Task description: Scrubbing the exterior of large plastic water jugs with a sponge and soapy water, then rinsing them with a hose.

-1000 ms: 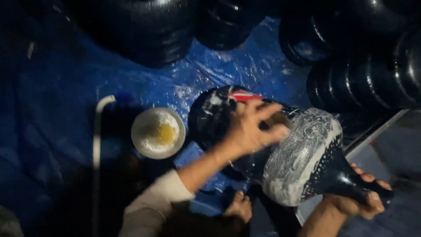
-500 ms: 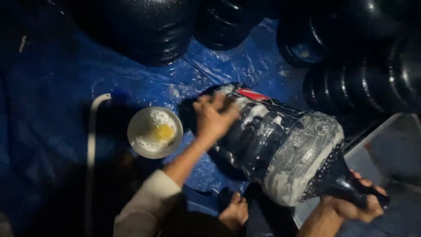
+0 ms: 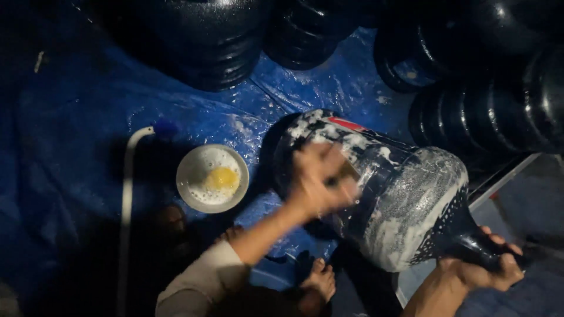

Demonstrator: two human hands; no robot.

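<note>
A large dark blue water jug lies on its side on a blue tarp, streaked with white foam. My left hand presses on the jug's side near its base. It is motion-blurred, with a small dark patch at the fingers that I cannot make out. My right hand is closed around the jug's neck at the lower right. My bare foot rests on the tarp below the jug.
A white bowl of foam with a yellow lump in it sits left of the jug. A white pipe runs down the left side. Several dark jugs are stacked along the top and right. A pale ledge is at right.
My left hand slid from the jug's middle to its base end, then back a little toward the middle. My right hand has kept its grip on the neck.
</note>
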